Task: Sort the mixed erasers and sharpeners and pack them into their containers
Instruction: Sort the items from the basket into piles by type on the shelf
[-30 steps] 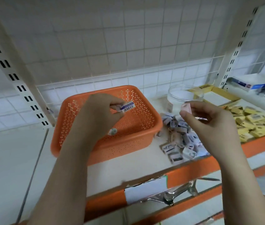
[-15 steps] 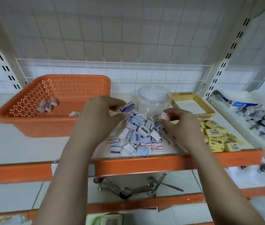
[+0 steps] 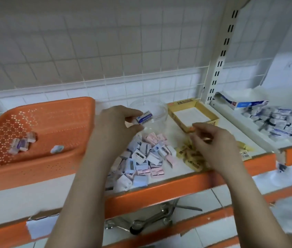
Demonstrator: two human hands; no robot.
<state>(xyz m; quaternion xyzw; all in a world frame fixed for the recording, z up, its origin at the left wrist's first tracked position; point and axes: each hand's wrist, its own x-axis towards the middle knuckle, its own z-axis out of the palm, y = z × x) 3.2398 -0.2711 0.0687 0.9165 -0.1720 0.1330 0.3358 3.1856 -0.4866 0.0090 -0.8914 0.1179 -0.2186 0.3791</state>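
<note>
Erasers and sharpeners [image 3: 141, 156] lie heaped on the shelf between the orange basket [image 3: 39, 167] and the yellow box [image 3: 193, 113]. Her left hand [image 3: 116, 126] still pinches a white eraser [image 3: 144, 118] above the clear tub [image 3: 148, 110]. The right hand [image 3: 211, 140], which held something pink a moment ago, has swung over the yellow packets [image 3: 191, 156]; fingers curled, seemingly holding nothing, though it's blurred. A few pieces sit in the basket.

Both forearms [image 3: 80, 199] are bare, with no sleeves showing.
</note>
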